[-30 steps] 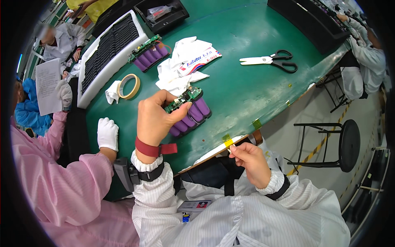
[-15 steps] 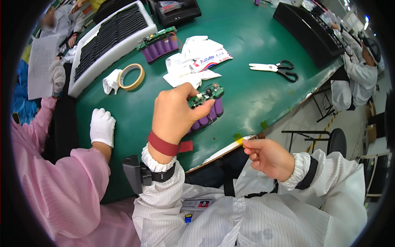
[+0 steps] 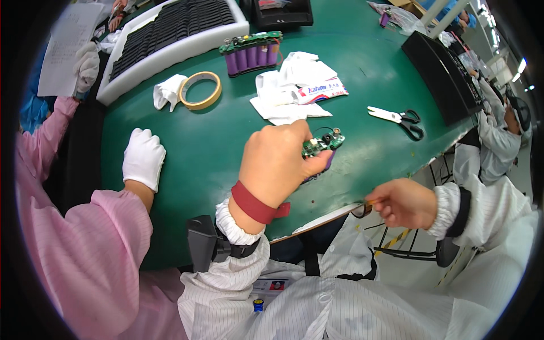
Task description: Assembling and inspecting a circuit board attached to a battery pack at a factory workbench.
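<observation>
A: Purple-celled battery pack with a small green circuit board [image 3: 320, 146] on top: it's off the green bench [image 3: 215, 164] now, lifted in the left hand [image 3: 277, 164]. A second ago it lay flat on the bench under that hand.

B: And the grip?

A: Left fingers [image 3: 317, 164] clenched round the pack's near end, board facing up, purple cells mostly hidden behind the fist. A red wrist strap [image 3: 256, 205] sits below that hand.

B: The right hand [image 3: 403, 203]?

A: Nearer the body, off the bench edge. Its fingers pinch a small yellowish strip [image 3: 368, 203], probably tape. A second ago that hand sat lower and closer in; it has swung out to the right, and the strip has stayed in the pinch throughout.

B: So the pack is raised while the strip is held ready beside it.

A: That's my reading: the two are near but apart, not touching yet.

B: Farther out?

A: A neighbour's white-gloved hand [image 3: 143, 157] rests flat on the bench to the left. Beyond, a tan tape roll [image 3: 199, 89], crumpled white cloths [image 3: 294, 90], white-handled scissors [image 3: 396, 118], a second purple battery pack [image 3: 252, 54], and a white tray of black parts [image 3: 170, 28]
</observation>
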The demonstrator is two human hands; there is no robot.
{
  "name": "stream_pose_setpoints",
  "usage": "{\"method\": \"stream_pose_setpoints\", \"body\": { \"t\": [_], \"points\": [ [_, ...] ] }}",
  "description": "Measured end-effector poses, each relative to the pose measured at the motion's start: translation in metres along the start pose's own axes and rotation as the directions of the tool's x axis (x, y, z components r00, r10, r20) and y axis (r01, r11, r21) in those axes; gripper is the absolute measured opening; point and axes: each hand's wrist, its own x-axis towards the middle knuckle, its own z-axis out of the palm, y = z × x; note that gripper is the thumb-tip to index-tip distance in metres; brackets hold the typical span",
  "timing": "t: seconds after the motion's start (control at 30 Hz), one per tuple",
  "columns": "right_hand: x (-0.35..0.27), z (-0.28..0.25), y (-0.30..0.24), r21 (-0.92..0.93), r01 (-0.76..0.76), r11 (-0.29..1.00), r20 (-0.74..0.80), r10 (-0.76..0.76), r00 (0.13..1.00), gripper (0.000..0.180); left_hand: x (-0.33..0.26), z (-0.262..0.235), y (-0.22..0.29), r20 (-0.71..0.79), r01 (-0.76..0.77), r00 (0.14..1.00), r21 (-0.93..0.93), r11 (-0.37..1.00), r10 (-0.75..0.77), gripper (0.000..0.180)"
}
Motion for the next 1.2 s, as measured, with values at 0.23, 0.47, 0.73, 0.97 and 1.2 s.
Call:
{"method": "stream_pose_setpoints", "body": {
  "t": [0.23,0.47,0.73,0.97,1.2],
  "points": [
    [-0.019,-0.008,-0.021,-0.516,0.362,0.776,0.181,-0.314,0.932,0.023,-0.001,-0.01,0.0,0.029,0.077,0.997,0.013,0.997,-0.077,0.034],
    [0.011,0.019,-0.026,-0.436,0.869,-0.232,0.649,-0.75,0.126,0.012,0.02,-0.018,-0.012,0.161,0.101,0.983,-0.055,0.993,-0.091,0.039],
    [0.052,0.035,-0.027,-0.459,0.8,-0.387,0.52,-0.847,-0.111,0.021,0.027,-0.018,-0.018,0.266,0.222,0.946,-0.125,0.967,-0.183,0.038],
    [0.073,0.032,-0.009,-0.613,0.291,-0.735,0.672,-0.678,-0.297,0.02,0.026,-0.019,-0.017,0.317,0.303,0.919,-0.191,0.934,-0.233,0.034],
    [0.081,0.033,-0.007,-0.597,0.183,-0.781,0.71,-0.621,-0.333,0.021,0.027,-0.021,-0.017,0.353,0.361,0.896,-0.227,0.905,-0.269,0.03]
  ]
}}
